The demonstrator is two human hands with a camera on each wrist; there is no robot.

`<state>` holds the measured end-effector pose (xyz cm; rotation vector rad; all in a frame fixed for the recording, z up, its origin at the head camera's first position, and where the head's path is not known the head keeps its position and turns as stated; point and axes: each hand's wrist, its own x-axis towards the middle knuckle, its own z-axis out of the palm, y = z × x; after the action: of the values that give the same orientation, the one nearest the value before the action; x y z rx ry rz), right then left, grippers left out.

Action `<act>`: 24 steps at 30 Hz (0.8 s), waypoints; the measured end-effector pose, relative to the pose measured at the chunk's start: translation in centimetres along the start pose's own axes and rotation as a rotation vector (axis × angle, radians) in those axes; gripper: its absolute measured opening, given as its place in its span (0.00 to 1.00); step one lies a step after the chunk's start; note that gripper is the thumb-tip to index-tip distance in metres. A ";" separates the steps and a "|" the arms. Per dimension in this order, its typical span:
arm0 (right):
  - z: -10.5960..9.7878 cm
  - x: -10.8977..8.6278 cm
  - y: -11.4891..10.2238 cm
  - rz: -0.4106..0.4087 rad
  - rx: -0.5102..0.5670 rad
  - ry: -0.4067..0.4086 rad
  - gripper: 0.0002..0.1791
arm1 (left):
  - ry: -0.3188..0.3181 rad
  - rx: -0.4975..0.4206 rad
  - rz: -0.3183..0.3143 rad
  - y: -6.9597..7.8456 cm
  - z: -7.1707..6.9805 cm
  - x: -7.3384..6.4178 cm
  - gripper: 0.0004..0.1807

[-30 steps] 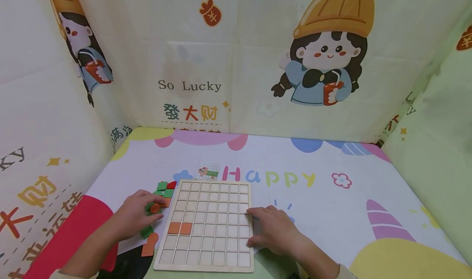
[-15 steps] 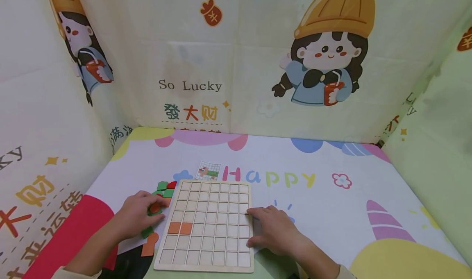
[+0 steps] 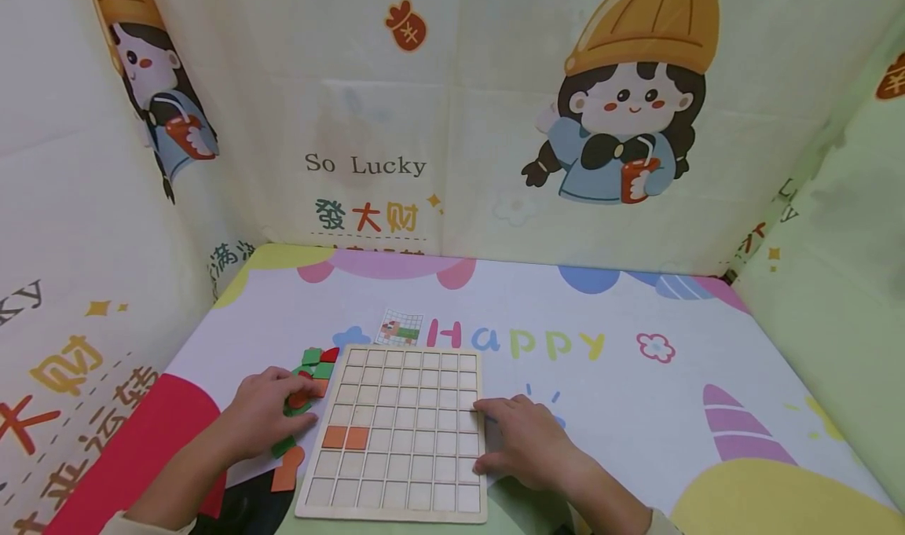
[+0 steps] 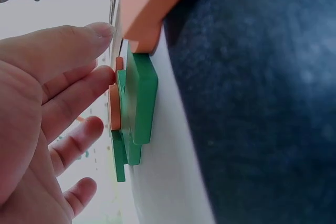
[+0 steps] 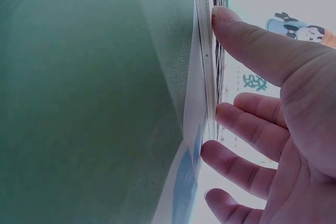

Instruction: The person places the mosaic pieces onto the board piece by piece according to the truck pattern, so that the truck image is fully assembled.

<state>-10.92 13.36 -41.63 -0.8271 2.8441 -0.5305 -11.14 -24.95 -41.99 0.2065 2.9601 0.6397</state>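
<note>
A wooden grid board (image 3: 404,484) lies flat in the head view. Two orange square tiles (image 3: 345,437) sit side by side in its left cells. My left hand (image 3: 258,413) is over a small heap of pieces at the board's left edge, fingers spread and pinching nothing. Green pieces (image 4: 139,98) lie stacked below the fingers in the left wrist view, with a round orange piece (image 4: 114,107) on top. The hand partly hides the heap in the head view. My right hand (image 3: 526,441) rests its thumb and index fingertip against the board's right edge, fingers loosely extended.
A small picture card (image 3: 399,327) with a coloured grid pattern lies behind the board. One orange piece with a rounded end (image 3: 287,470) lies near the board's lower left. A red piece (image 3: 329,355) is at the heap's far end. Printed cloth (image 3: 481,111) walls surround the table.
My left hand has shifted very slightly to the right over the heap. My right hand and the board have stayed in place.
</note>
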 end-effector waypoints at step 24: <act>0.0 0.0 0.1 -0.006 -0.013 -0.008 0.39 | -0.004 0.051 0.075 0.0 0.4 -0.8 0.34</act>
<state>-10.95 13.41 -41.66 -0.8380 2.8418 -0.5085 -10.28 -24.91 -42.26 0.3237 2.9792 0.5721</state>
